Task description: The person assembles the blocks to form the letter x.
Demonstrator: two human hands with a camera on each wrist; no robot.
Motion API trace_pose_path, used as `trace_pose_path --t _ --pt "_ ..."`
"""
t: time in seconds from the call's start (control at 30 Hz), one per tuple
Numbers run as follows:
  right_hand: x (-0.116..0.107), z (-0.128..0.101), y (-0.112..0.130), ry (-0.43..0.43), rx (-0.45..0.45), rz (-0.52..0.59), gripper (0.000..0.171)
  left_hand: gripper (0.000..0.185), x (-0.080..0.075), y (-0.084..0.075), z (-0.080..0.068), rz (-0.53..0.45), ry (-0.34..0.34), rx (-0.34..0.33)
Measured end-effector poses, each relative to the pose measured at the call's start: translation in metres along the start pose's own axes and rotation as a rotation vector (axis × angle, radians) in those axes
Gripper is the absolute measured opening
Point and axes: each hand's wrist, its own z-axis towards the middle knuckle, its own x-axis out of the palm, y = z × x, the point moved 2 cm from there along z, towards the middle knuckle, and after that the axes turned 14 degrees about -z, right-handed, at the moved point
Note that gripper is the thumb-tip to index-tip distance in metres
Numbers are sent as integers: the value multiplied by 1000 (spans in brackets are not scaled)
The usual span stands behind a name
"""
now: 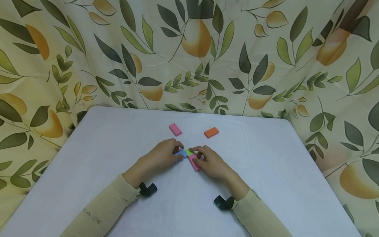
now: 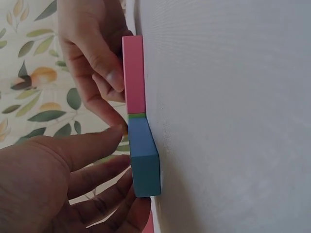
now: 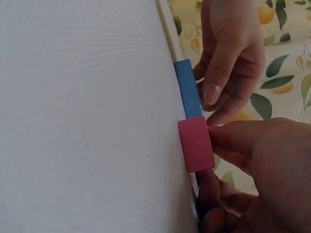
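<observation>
Blocks are what both hands are busy with at the middle of the tabletop [image 1: 266,184]: a blue block [image 1: 181,153], a small green block [image 1: 189,151] and a pink block [image 1: 194,162] sit bunched together, touching, flat on the white cloth. The left hand [image 1: 164,154] has its curled fingertips round the blue block, thumb on the near side, and the left wrist view shows that block as a thick slab with square edges. The right hand [image 1: 210,161] pinches the pink block, thumb pressed on its end face in the right wrist view, while its fingertips also reach the green one. These look light, stiff and smooth-sided, a bit like erasers or foam bricks, so I judge they slide easily on the cloth and tip little when lying flat; nothing fragile about them. Best hold looks like the long side faces, finger against thumb, since the tops are broad and offer no pinch. Farther back lie a second pink block [image 1: 175,129] and an orange block [image 1: 211,132], well apart from the cluster and from each other. Open room is generous on both sides and toward the person; the far edge meets a leaf-printed curtain [image 1: 88,49], and the tabletop's edges are well away from the hands.
</observation>
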Motion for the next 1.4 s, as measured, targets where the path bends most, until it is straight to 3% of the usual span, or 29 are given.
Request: trace_pose_path --t 1.23,1.4 --pt "2 2 1 9 24 14 36 23 5 17 6 -166 36 59" --pt "2 3 2 8 19 52 36 24 5 17 5 -181 34 39"
